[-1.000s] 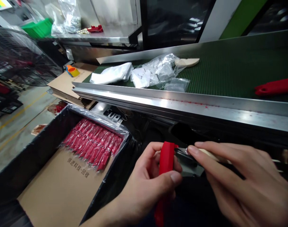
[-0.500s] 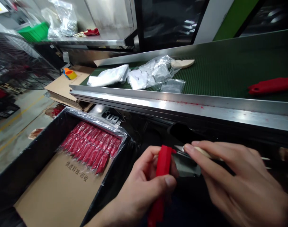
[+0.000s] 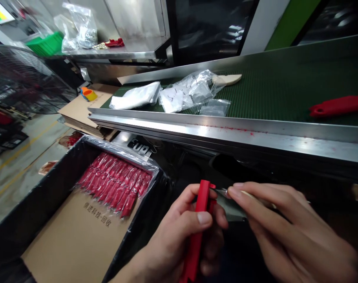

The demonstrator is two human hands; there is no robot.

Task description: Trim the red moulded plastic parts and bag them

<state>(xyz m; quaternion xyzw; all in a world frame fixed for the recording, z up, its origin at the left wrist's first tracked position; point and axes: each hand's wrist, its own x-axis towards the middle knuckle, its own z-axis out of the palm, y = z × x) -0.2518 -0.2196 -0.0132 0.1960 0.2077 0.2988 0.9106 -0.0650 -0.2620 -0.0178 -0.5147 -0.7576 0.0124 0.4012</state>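
My left hand [image 3: 174,232] is wrapped round a long red plastic part [image 3: 203,200], its thumb pressed along the near face. The part stands tilted, its top end pointing up and away from me. A small red tab juts from its right side near the top. My right hand [image 3: 287,224] pinches a slim trimming knife [image 3: 223,192] with a pale handle. The knife's metal tip points left, at or very near that tab; whether it touches I cannot tell. Most of the handle is hidden by my fingers.
A black crate [image 3: 139,232] at left holds rows of bagged red parts [image 3: 114,181] on cardboard. Across the front runs a green conveyor [image 3: 270,90] with a metal edge, plastic bags [image 3: 186,92] and another red part [image 3: 339,107]. A fan [image 3: 28,82] stands far left.
The red part has turned slightly in my left hand, showing more of its right side and the tab. My left thumb has shifted up and left. The knife tip has moved slightly left and down.
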